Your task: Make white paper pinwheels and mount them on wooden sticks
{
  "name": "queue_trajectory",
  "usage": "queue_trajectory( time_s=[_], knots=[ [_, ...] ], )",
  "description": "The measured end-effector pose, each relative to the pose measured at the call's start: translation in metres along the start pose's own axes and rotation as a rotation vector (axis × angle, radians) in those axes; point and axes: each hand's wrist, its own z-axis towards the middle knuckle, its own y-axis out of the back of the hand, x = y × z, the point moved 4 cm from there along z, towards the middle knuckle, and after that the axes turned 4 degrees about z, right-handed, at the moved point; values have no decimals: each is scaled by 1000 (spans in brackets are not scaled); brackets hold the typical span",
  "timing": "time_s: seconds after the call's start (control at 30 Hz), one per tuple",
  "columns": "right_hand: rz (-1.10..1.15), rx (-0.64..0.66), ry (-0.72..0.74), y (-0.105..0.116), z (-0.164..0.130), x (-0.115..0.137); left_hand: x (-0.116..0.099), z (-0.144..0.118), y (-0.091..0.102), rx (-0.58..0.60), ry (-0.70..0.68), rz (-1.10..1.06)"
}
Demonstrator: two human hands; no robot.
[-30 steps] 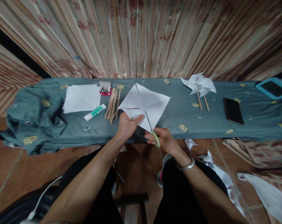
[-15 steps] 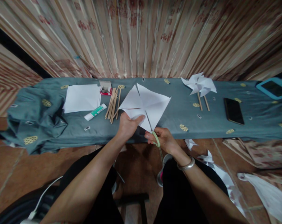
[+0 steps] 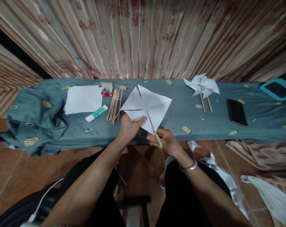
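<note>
1. Our left hand (image 3: 130, 127) pinches the white paper square (image 3: 147, 107) at its near edge, above the table's front edge.
2. Our right hand (image 3: 165, 142) is closed on the green-handled scissors (image 3: 157, 137); the blades look set into the paper, hard to confirm.
3. Wooden sticks (image 3: 114, 105) and a glue tube (image 3: 96, 113) lie to the left on the table (image 3: 180, 113).

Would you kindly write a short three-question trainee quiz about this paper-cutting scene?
1. True or false: the right hand holds scissors cutting into the white paper square.
2. Which hand steadies the paper? A) left hand B) right hand C) neither
3. Fill in: the finished paper pinwheels lie between the paper square and the black ____.

Key: 1 true; 2 A; 3 phone.
</note>
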Motion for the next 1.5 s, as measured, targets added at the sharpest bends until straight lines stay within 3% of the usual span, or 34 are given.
queue_trajectory(
  time_s=[0.33, 0.5, 0.73, 0.97, 1.07, 1.27, 1.37, 1.5],
  knots=[
    [66, 12, -13, -3, 0, 1, 0, -1, 0, -10, -2, -2],
    [-36, 82, 34, -1, -2, -1, -2, -2, 1, 8, 16, 11],
    [-83, 204, 15, 3, -9, 0, -4, 9, 12, -63, -32, -10],
    [-25, 324, -153, 28, -20, 9, -11, 15, 27, -105, 11, 12],
    [37, 219, -170, 49, -19, 12, -9, 15, 29, -80, 3, 9],
    [191, -245, 61, 81, -5, 19, -2, 7, 21, 43, 32, 43],
    [261, -312, 123, 82, 2, 21, 4, 1, 14, 99, 89, 54],
    [262, -289, 106, 79, 8, 23, 10, -6, 3, 236, 142, 71]
  ],
)
